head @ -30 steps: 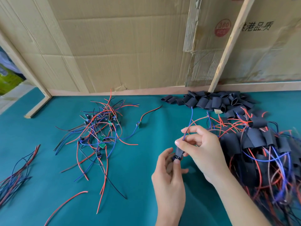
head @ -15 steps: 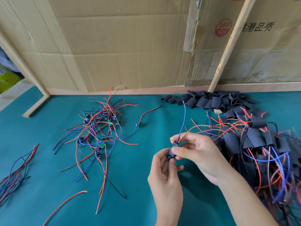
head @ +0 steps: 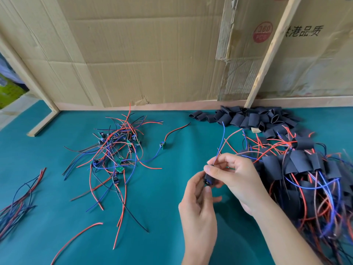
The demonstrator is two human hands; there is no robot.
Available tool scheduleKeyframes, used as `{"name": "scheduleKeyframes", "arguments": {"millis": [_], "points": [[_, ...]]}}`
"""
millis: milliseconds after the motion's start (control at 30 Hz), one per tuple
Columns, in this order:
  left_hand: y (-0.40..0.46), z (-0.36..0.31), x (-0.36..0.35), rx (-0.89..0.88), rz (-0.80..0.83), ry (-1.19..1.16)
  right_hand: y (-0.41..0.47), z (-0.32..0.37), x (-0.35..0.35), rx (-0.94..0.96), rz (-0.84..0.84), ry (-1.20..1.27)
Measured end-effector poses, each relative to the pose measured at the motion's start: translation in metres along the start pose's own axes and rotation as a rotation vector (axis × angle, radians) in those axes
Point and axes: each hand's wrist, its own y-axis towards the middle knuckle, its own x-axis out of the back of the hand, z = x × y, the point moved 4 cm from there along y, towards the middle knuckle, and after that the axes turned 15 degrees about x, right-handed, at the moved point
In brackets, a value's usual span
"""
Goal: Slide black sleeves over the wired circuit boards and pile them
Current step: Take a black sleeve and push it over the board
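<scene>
My left hand (head: pixel 197 211) pinches a small black sleeve (head: pixel 207 180) from below, in the lower middle of the view. My right hand (head: pixel 232 175) pinches the same sleeve and its blue wire (head: pixel 221 139) from above; the wire rises toward the back. The board inside the sleeve is mostly hidden. A tangle of bare wired boards (head: pixel 117 150) lies to the left on the green mat. Empty black sleeves (head: pixel 246 119) are heaped at the back right. The pile of sleeved boards (head: pixel 313 180) fills the right side.
A single wired board (head: pixel 162 145) lies apart between the tangle and my hands. Loose red and black wires (head: pixel 17 205) sit at the left edge. A cardboard wall (head: pixel 145 54) with wooden battens (head: pixel 267 54) closes the back of the green mat (head: pixel 152 236).
Both hands have drawn slightly closer together on the sleeve, and the blue wire has shifted a little with them. The piles have not moved.
</scene>
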Motion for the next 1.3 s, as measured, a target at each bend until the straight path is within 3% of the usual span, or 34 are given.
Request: {"name": "scheduleKeyframes", "arguments": {"millis": [667,1000,1100,1300], "points": [[0.003,0.006,0.008,0.020,-0.101,-0.007,-0.007,0.002,-0.011,-0.057,0.124,-0.191],[0.004,0.005,0.010,0.014,-0.164,0.011,-0.010,0.009,-0.016,-0.005,0.229,-0.291],[0.004,0.005,0.010,0.022,-0.166,0.030,-0.012,0.020,-0.018,0.108,0.261,-0.438],[0.004,0.007,0.003,0.026,-0.052,0.064,-0.024,0.081,0.023,0.355,-0.040,-0.744]]}}
